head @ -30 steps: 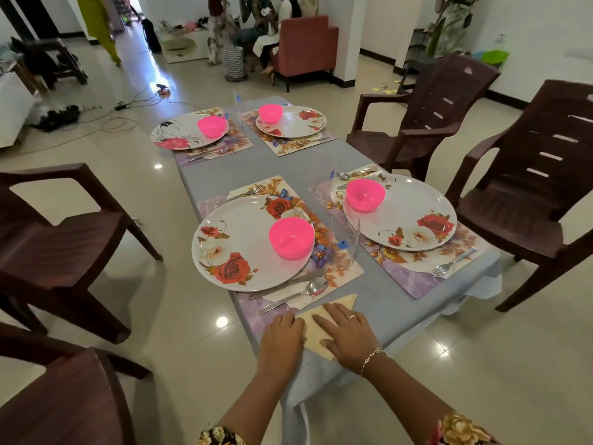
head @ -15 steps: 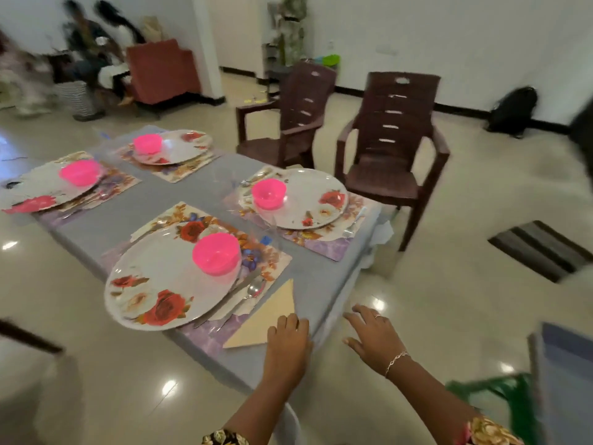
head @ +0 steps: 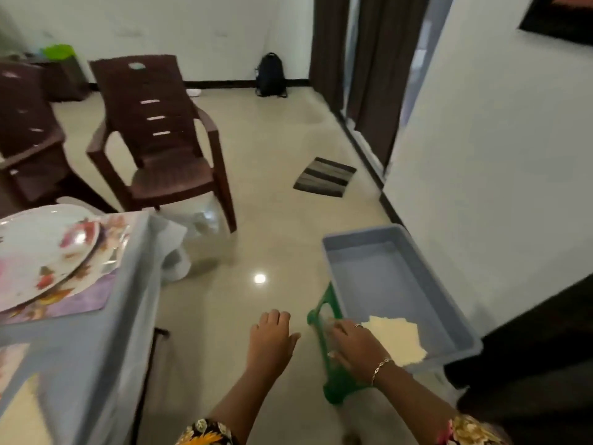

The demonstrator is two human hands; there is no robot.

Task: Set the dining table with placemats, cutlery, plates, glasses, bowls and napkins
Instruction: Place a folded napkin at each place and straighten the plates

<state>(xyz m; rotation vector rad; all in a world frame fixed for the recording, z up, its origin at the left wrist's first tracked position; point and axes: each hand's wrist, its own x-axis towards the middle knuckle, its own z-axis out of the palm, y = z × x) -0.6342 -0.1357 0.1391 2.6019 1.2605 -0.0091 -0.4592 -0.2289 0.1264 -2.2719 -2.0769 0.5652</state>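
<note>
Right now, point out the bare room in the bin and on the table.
Bin: far half bare, between its walls; near corner crowded by napkins and right hand. Table: bare cloth just nearside of the placemat; plate fills the far part.

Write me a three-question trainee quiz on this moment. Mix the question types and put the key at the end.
1. True or false: the left hand holds nothing.
2. Where does the cream napkin stack lie? A: on the plate. B: in the grey tub. C: on the chair seat.
3. Fill in: the ____ hand is at the tub's near corner, beside the napkin stack.

Key
1. True.
2. B.
3. Right: the right hand.
</note>
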